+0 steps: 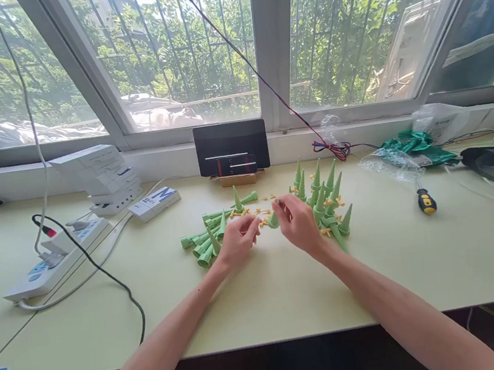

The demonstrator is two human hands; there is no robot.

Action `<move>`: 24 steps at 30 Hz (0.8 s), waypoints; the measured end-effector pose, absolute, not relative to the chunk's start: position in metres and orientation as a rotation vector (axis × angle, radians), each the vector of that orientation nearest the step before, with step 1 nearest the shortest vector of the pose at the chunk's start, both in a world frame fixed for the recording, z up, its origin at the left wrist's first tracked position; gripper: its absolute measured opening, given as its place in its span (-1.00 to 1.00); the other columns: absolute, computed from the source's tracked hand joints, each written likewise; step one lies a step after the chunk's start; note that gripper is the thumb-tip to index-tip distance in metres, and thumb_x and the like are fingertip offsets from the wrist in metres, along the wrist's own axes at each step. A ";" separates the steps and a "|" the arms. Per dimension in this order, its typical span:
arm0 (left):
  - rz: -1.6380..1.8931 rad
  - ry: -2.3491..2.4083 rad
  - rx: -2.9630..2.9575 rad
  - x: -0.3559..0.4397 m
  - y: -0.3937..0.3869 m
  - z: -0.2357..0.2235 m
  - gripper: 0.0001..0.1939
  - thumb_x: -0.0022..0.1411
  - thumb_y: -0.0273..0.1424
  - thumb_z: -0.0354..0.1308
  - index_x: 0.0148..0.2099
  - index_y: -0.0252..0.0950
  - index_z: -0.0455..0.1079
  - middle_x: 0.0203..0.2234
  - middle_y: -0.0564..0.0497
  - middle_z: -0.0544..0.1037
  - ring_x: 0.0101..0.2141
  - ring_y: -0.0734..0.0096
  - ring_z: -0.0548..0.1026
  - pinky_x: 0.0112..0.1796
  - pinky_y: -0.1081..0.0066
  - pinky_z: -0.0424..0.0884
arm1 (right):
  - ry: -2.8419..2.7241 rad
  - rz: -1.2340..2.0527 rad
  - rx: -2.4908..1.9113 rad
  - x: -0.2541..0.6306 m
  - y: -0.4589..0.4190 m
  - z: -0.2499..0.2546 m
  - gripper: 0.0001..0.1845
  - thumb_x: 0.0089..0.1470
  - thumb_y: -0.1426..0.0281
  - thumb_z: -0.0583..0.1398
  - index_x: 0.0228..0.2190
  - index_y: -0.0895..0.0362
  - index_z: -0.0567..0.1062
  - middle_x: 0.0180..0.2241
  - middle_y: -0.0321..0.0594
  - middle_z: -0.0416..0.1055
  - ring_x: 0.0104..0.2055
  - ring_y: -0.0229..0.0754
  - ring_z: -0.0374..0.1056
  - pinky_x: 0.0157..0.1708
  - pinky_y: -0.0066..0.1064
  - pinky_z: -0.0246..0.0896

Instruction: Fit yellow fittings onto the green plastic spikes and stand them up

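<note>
My right hand [297,222] is closed in a pinch on a green plastic cone spike [273,221], its wide end down, just above the table. Beside it on the left, the fingertips of my left hand [237,239] are pressed together. Small yellow plastic pieces [262,222] show right by those fingertips; whether one is between them I cannot make out. Past my left hand lie several green tubes [201,249], with a few green cones [237,201] standing among them. To the right of my right hand, several green cone spikes [316,182] stand in a cluster with yellow pieces around their bases.
A tablet [230,138] with a phone [236,166] before it stands by the window. On the left are a power strip [61,257], stacked white boxes [105,177] and a black cable [103,272]. A screwdriver [426,199] and green plastic bags [416,147] lie to the right.
</note>
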State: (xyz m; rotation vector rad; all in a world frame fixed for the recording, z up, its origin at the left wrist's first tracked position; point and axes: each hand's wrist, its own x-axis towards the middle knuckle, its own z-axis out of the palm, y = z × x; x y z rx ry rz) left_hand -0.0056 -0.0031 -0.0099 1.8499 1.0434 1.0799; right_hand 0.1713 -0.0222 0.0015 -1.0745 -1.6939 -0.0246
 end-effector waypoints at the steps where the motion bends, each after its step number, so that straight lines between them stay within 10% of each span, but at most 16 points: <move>1: 1.084 1.046 1.859 -0.005 -0.003 -0.010 -0.68 0.28 -0.15 0.07 -0.35 -0.29 0.40 -0.57 0.07 0.43 -0.63 0.54 0.33 -0.58 0.50 0.31 | -1.670 -0.062 -1.086 0.174 -0.022 0.003 -0.75 0.30 0.32 0.01 -0.38 0.13 0.36 -0.46 -0.29 0.31 -0.53 -0.32 0.12 -0.46 -0.48 0.05; 24: 1.056 1.090 1.873 -0.003 -0.006 -0.006 -0.68 0.25 -0.14 0.09 -0.35 -0.30 0.41 -0.62 0.08 0.41 -0.66 0.55 0.30 -0.58 0.50 0.28 | -1.852 -0.147 -1.624 0.190 -0.021 0.019 -0.83 0.17 0.52 0.05 -0.45 0.17 0.36 -0.52 -0.22 0.33 -0.54 -0.26 0.20 -0.49 -0.44 -0.03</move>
